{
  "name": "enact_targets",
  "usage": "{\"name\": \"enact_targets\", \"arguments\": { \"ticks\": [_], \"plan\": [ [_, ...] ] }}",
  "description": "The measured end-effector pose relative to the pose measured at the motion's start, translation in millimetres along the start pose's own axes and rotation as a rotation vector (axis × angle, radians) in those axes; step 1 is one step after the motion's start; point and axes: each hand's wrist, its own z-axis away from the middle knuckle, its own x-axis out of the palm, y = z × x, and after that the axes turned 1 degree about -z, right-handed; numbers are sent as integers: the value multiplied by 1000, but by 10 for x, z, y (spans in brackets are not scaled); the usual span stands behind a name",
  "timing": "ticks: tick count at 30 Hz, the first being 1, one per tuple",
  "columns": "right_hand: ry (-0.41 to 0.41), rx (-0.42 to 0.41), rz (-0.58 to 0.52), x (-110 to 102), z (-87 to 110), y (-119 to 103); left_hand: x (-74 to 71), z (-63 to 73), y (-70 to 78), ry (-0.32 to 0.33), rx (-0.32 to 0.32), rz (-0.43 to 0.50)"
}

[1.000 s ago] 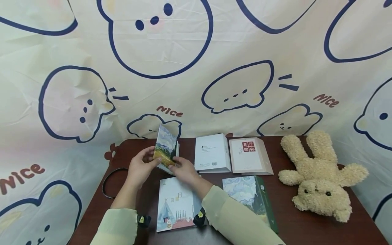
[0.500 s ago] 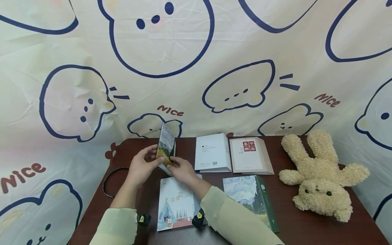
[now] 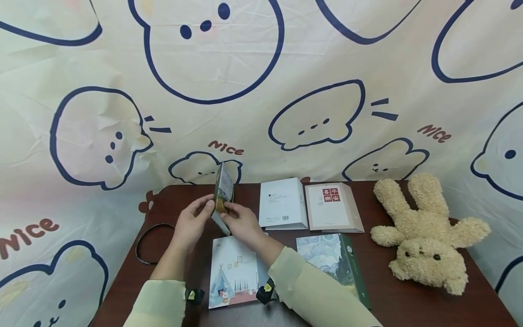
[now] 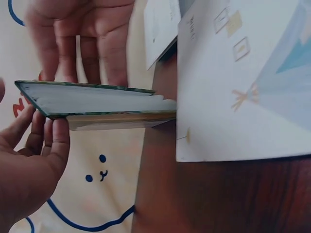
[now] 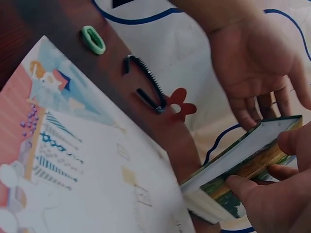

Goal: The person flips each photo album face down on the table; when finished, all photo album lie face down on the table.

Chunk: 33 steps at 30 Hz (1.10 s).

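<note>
A small hardcover book [image 3: 223, 187] with a painted landscape cover stands upright above the table, seen almost edge-on in the head view. My left hand [image 3: 191, 221] holds it at its left side, and my right hand [image 3: 244, 223] grips it from the right with thumb and fingers. White page edges of the book [image 4: 97, 99] show between green-rimmed covers in the left wrist view, where left-hand fingers [image 4: 60, 138] touch its spine edge. In the right wrist view the right thumb [image 5: 240, 187] lies against the cover. A white notebook [image 3: 233, 272] with a tent drawing lies just below.
Behind, to the right, lie a white book [image 3: 282, 204] and a cream book [image 3: 333, 211] with red characters. A green-spined landscape book [image 3: 327, 259] lies nearer. A plush toy [image 3: 426, 236] rests at right, a black headband [image 3: 139, 247] at left. A light green loop [image 5: 93, 40] lies nearby.
The book has turned from showing its cover broadly to standing nearly edge-on, shifting slightly right. The left thumb has moved from the cover to its left edge; both hands stay on the book.
</note>
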Motion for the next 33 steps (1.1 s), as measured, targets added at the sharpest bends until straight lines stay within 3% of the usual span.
{"name": "enact_targets", "arguments": {
  "ticks": [8,18,33],
  "plan": [
    [5,-47,-60,-82,56,-116,101,-10,-70,-1,-10,136],
    [9,-53,-148,-203,55,-172,228,-42,-164,-42,-31,199],
    [29,-64,-168,-402,78,-226,425,-110,-210,-113,-102,126]
  ]
}}
